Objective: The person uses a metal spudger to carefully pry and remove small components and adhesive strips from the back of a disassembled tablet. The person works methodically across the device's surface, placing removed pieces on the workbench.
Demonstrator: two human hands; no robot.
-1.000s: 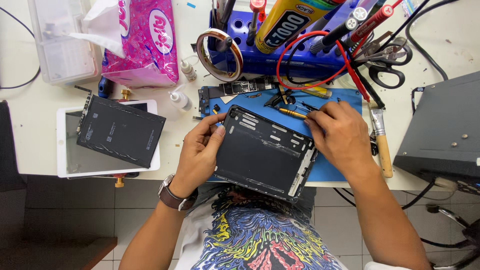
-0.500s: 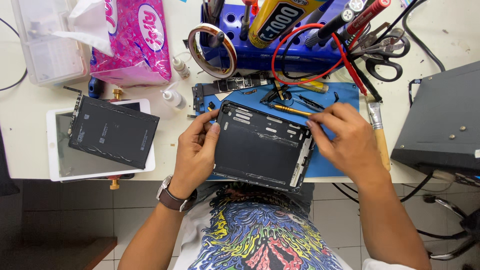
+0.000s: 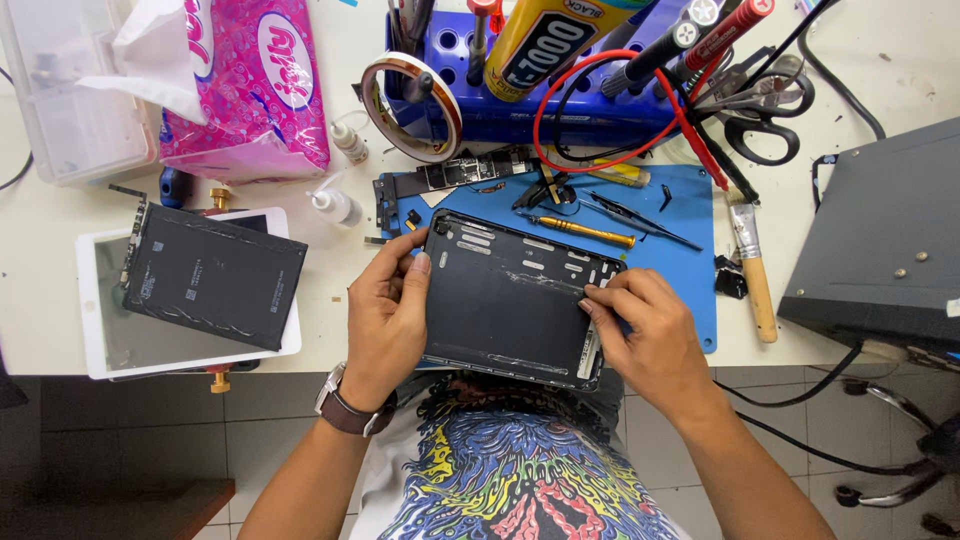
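A dark, emptied tablet back shell (image 3: 505,300) lies inside-up at the near edge of a blue work mat (image 3: 690,260). My left hand (image 3: 385,320) grips the shell's left edge, thumb on top. My right hand (image 3: 650,335) rests at its right edge, with the fingertips pinched on the inner rim near a strip of shiny residue. A yellow-handled screwdriver (image 3: 585,232), black tweezers (image 3: 640,220) and a long circuit board (image 3: 460,175) lie on the mat just beyond the shell.
To the left a black battery pack (image 3: 215,275) lies on a white tablet screen (image 3: 100,340). At the back stand a pink tissue pack (image 3: 250,80), a blue tool rack (image 3: 520,110), a tape roll (image 3: 410,105), scissors (image 3: 770,120) and small bottles (image 3: 335,205). A brush (image 3: 755,270) and a grey box (image 3: 885,240) lie right.
My right hand has come down from the shell's top right corner to its right edge. My left hand slid lower along the left edge. The view shifted slightly.
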